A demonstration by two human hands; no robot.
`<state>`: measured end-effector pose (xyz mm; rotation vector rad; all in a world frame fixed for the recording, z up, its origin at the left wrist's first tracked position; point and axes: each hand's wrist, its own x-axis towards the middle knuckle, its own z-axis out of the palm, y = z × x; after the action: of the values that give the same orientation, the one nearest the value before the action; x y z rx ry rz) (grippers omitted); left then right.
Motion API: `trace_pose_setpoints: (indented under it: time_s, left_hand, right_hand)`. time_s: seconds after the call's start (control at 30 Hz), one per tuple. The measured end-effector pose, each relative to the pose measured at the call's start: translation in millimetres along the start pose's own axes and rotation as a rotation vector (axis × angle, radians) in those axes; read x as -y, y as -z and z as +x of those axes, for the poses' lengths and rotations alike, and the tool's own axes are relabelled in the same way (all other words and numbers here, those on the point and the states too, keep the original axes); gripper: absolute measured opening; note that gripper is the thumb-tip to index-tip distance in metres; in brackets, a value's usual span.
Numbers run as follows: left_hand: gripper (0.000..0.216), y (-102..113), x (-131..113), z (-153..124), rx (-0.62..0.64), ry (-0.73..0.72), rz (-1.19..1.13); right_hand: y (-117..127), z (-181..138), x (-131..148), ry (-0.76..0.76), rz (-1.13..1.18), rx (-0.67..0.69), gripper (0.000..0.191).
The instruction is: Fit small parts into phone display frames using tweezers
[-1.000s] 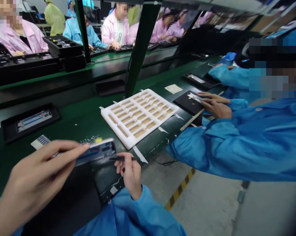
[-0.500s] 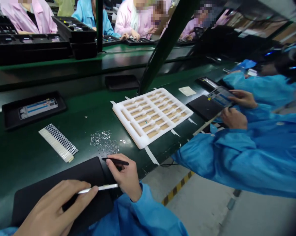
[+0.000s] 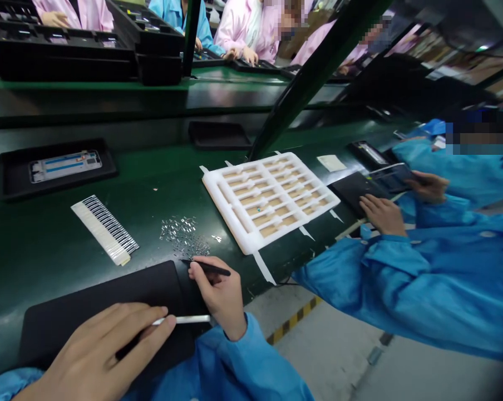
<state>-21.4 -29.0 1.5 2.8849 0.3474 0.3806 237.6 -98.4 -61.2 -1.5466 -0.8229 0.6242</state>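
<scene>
Right fingers (image 3: 201, 273) pinch black tweezers (image 3: 212, 268), left fingers (image 3: 151, 326) grip a white rod (image 3: 187, 319)

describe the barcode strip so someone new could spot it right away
On the green bench, left of the white foam tray, lies a barcode strip. Its black-and-white stripes set it apart from the pile of tiny shiny bits just right of it.
</scene>
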Motion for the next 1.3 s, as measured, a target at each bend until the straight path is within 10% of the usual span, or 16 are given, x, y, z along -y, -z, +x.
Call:
trace_pose_setpoints:
  time_s: [0.4, 0.67, 1.3]
  left_hand:
    - [0.047, 6.3, 6.7, 21.6, -0.13, 0.071, -0.191]
    - [0.028, 4.4, 32.9, 52.2, 0.226, 0.571, -0.63]
    - [0.033, -2.5, 28.3, 55.0, 0.26, 0.653, -0.655]
  right_hand:
    - [15.1, 1.2, 9.6, -0.053, 0.211, 0.023, 0.02]
    - [23.0, -16.7, 44.6, 0.06, 0.294, 0.203, 0.007]
    - [2.6, -15.2, 40.5, 0.108, -0.018, 0.368, 0.01]
